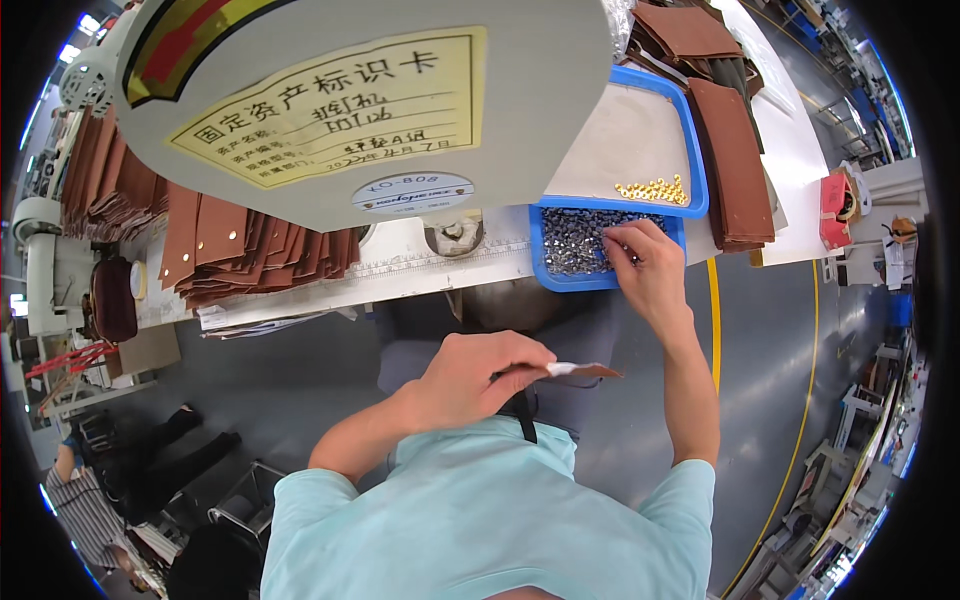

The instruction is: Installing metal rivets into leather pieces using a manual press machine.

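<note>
My left hand (470, 375), in front of my body below the table edge, pinches a thin piece (588, 370) that is white near my fingers and brown at its far end. My right hand (650, 268) is over the small blue tray (612, 281) of silver metal fasteners (572, 245). Its thumb and fingers are pinched together at the pile, and anything between them is too small to make out. Right behind stands a larger blue tray (698, 150) with several gold-coloured metal fasteners (652, 190) along its near side.
A large pale machine head (400, 110) with a yellow label overhangs the table (400, 278). Stacked brown pieces (250, 245) lie at the left. More brown pieces (733, 165) are right of the trays. A person (90, 500) is at the lower left.
</note>
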Available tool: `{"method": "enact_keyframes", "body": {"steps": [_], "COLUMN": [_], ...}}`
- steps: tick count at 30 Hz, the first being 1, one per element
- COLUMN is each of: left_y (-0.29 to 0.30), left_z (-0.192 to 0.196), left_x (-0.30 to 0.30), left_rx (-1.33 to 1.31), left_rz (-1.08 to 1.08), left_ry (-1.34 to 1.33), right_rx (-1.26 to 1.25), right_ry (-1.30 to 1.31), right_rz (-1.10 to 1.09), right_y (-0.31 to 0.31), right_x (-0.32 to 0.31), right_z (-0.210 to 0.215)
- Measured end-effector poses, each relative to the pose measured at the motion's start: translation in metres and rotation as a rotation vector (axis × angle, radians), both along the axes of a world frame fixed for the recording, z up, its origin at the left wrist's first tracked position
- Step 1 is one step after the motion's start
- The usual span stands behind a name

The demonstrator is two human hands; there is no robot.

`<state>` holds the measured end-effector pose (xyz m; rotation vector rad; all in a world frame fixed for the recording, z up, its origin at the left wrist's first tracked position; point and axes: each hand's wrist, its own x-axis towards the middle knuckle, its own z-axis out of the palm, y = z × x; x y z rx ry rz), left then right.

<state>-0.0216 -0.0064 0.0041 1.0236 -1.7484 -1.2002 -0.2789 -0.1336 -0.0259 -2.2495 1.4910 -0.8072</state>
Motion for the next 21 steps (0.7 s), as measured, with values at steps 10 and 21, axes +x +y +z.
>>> {"method": "enact_keyframes", "body": {"steps": [10, 21], "left_y": [-0.004, 0.001], "left_z": [-0.010, -0.009], "left_x": [0.001, 0.006], "left_rx": [-0.561, -0.808], "left_rz": [0.063, 0.010], "left_ry": [0.069, -0.008], "right_rx": [0.564, 1.267], "right_ry": [-0.474, -0.669], "right_rz": [0.274, 0.433], "right_y": [0.054, 0.073], "right_x": [0.015, 0.021], "right_z": [0.055, 0.065]}}
